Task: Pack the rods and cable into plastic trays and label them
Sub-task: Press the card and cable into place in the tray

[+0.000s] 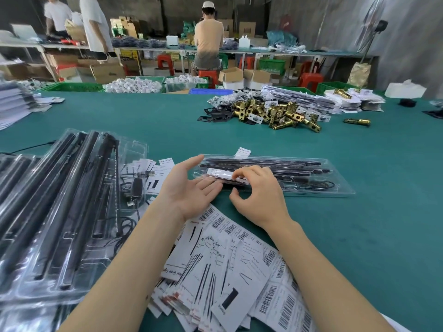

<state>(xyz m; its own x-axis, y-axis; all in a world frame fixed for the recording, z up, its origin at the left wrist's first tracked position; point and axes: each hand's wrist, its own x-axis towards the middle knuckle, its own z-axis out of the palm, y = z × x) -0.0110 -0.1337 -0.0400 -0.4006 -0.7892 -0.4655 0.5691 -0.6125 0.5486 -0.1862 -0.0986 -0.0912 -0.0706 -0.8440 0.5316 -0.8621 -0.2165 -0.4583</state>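
Note:
A clear plastic tray point(335, 190) lies crosswise on the green table, holding black rods point(287, 164) and a coiled black cable point(321, 185). A white label card point(219, 173) lies on the tray's left part. My right hand point(257, 195) rests over the tray's near edge, its curled fingertips on the card. My left hand point(189, 188) is palm up with straight fingers, touching the tray's left end. A small white label point(242, 152) stands behind the tray.
Filled trays point(62, 207) are stacked at the left. Printed label cards point(227, 271) with barcodes are heaped in front of me. Brass latch parts point(275, 113) are piled at the far middle. People work at benches beyond the table.

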